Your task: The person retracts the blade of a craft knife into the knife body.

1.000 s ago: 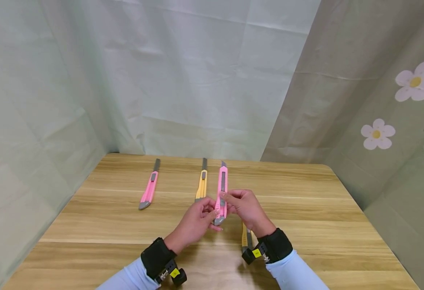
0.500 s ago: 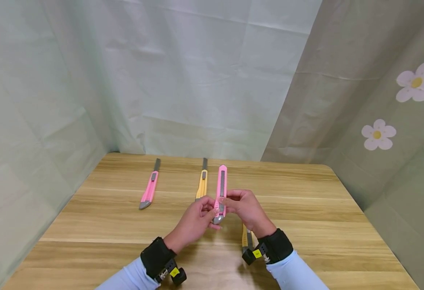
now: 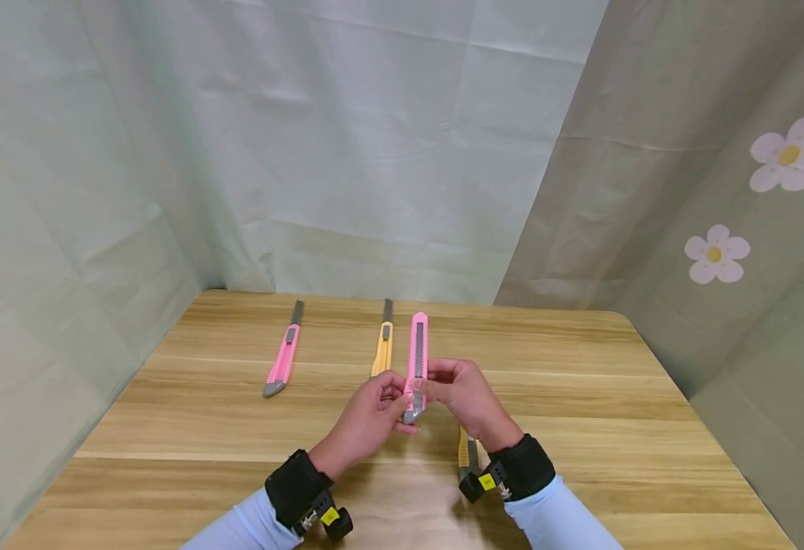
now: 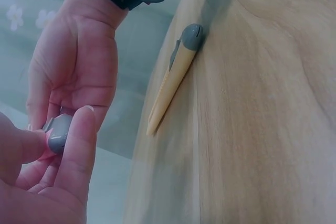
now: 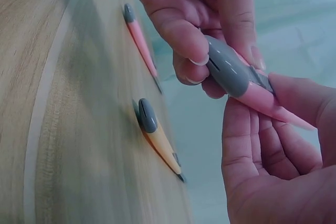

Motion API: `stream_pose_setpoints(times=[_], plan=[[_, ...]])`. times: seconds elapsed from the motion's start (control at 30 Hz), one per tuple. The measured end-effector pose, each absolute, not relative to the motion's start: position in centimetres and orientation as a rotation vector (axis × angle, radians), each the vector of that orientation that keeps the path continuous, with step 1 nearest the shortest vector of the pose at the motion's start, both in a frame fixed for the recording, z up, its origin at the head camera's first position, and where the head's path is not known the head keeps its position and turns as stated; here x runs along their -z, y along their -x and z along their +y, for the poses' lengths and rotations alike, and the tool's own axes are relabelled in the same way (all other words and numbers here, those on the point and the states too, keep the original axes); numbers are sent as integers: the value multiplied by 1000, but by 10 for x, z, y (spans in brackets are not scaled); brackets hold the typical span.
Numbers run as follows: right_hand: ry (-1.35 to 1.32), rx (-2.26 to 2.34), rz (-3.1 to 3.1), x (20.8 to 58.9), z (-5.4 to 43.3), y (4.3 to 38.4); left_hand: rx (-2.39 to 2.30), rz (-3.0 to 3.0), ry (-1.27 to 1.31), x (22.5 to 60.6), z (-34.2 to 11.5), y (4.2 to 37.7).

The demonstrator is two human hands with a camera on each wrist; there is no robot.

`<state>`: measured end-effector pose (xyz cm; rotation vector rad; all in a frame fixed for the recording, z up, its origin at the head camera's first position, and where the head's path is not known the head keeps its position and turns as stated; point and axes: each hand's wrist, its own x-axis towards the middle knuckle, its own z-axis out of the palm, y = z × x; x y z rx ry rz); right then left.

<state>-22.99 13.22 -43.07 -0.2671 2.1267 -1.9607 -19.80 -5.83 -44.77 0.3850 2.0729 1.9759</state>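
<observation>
Both hands hold one pink utility knife (image 3: 418, 344) above the wooden table, tip pointing away, with no blade showing past its end. My left hand (image 3: 363, 420) pinches it near the grey end cap (image 5: 228, 66). The right hand (image 3: 469, 399) grips the body from the other side, its thumb on the grey slider (image 5: 262, 80). Behind the left hand lies a yellow utility knife (image 3: 384, 347) with its blade out, its lower end hidden in the head view. Another yellow utility knife (image 4: 173, 80) lies under the right wrist, partly covered in the head view.
A second pink utility knife (image 3: 283, 359) lies at the left of the table (image 3: 189, 428), blade extended. Pale curtains (image 3: 374, 153) hang behind and beside the table, the right one printed with flowers.
The blade tip that stuck out of the held pink utility knife has slid back inside. My right thumb and the slider have moved down toward the end cap.
</observation>
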Motion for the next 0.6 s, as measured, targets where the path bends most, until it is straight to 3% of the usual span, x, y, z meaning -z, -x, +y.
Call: stream_pose_setpoints(times=[0.6], plan=[[286,1970,2044,433,135,231,-1977,2033,-371,449,-58,200]])
